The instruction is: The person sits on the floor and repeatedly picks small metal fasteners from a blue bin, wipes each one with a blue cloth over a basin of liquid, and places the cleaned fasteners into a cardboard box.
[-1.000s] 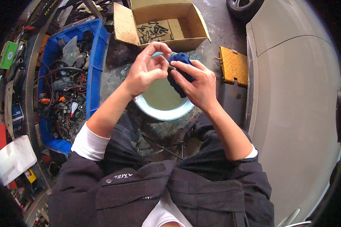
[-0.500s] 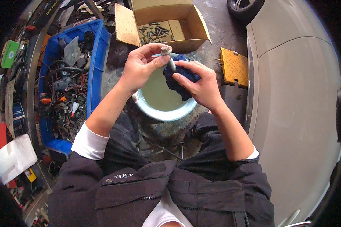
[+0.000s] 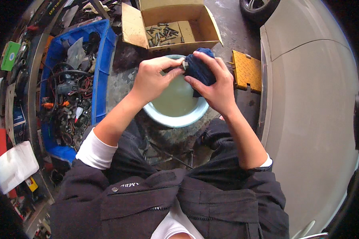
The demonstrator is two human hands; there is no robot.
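Observation:
Between the thumb and forefinger of my left hand (image 3: 153, 77) is the head of a metal bolt (image 3: 185, 65). A dark blue cloth (image 3: 200, 71) wraps the bolt's shank, which is hidden inside it. My right hand (image 3: 217, 81) is closed over that cloth from the right side. Both hands are above a pale blue-green basin (image 3: 175, 121) of cloudy, greenish liquid (image 3: 173, 99).
Beyond the basin stands an open cardboard box (image 3: 199, 30) with several bolts (image 3: 162, 35) inside. A blue crate (image 3: 101, 67) of tools and cables is at left. A yellow ramp (image 3: 246, 71) and a light-coloured car body (image 3: 311, 107) are at right.
The bolt's shank has gone from visible to covered by the cloth. My right hand and the cloth have moved up and slightly right; my left hand has shifted right and a little lower.

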